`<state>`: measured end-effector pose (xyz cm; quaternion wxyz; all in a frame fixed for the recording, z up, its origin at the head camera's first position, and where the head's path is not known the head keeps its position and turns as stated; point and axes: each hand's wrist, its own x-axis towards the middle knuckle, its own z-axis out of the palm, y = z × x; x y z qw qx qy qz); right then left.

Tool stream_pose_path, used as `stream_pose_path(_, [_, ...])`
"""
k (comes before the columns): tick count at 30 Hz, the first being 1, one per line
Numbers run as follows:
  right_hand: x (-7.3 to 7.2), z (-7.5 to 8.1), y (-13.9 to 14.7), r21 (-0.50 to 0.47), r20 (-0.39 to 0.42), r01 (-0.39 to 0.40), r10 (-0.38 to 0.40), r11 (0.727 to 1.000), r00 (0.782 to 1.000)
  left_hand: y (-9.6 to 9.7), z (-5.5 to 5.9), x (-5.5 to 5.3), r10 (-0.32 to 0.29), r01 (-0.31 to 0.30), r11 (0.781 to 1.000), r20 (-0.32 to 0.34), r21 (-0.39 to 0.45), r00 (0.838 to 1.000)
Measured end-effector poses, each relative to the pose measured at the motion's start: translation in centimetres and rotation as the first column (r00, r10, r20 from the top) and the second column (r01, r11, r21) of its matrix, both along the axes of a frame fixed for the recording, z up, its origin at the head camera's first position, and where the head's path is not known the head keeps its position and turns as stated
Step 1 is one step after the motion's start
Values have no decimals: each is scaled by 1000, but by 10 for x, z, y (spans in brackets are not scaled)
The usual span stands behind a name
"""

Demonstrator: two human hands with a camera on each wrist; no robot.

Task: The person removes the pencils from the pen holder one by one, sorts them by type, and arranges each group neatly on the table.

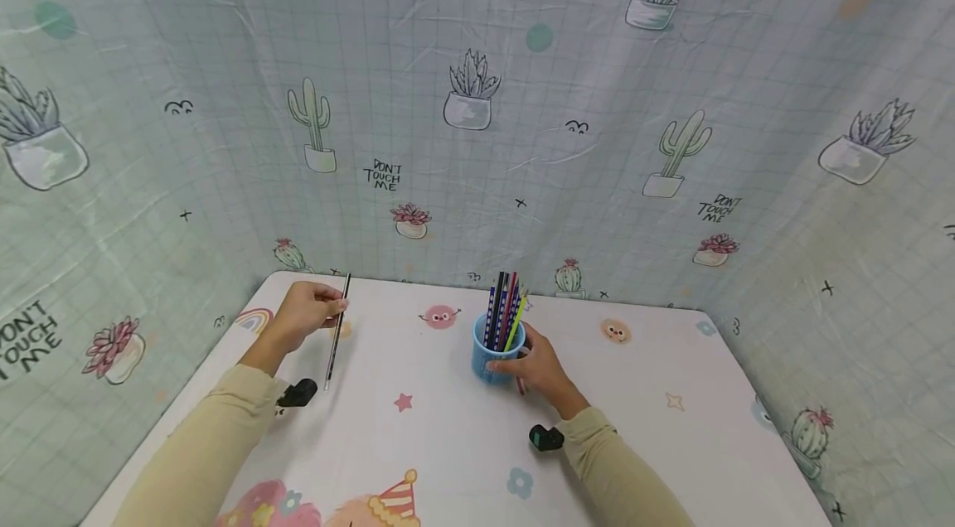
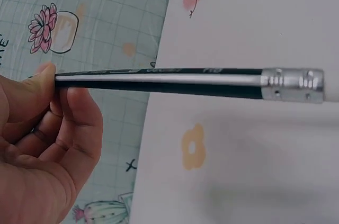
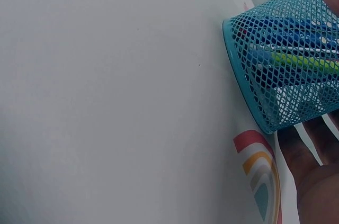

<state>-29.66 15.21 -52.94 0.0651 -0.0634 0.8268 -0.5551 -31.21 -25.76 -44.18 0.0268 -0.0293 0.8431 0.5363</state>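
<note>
My left hand (image 1: 301, 316) pinches a dark pencil (image 1: 336, 338) between thumb and fingers at the left of the table. In the left wrist view the pencil (image 2: 159, 82) shows a pale stripe, HB lettering and a silver metal ferrule (image 2: 292, 84) at the end away from the fingers. My right hand (image 1: 546, 368) grips a blue mesh pencil cup (image 1: 487, 369), thumb on one side and fingers round the other. Several pencils (image 1: 501, 316), dark, red and lime-green ones among them, stand in the cup. Through the mesh cup (image 3: 254, 75) the right wrist view shows their lower parts.
A white table (image 1: 448, 444) printed with stars, flowers and faces lies under both hands. Grey-green cactus-print cloth (image 1: 522, 162) rises behind it and along both sides. Black wrist cameras (image 1: 298, 393) sit on both sleeves.
</note>
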Motion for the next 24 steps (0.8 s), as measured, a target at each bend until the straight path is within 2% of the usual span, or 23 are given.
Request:
stream_pose_path(8, [-2,-1,0,-12,-6,-10,10,1000,1000,-3,-8,2,-24,24,1000,18,4,1000])
stream_pose_path(24, [-1,0,-2,-12,-15,7,-7,1000,1000,-14,-32,5,-24,25,1000,97,-2,995])
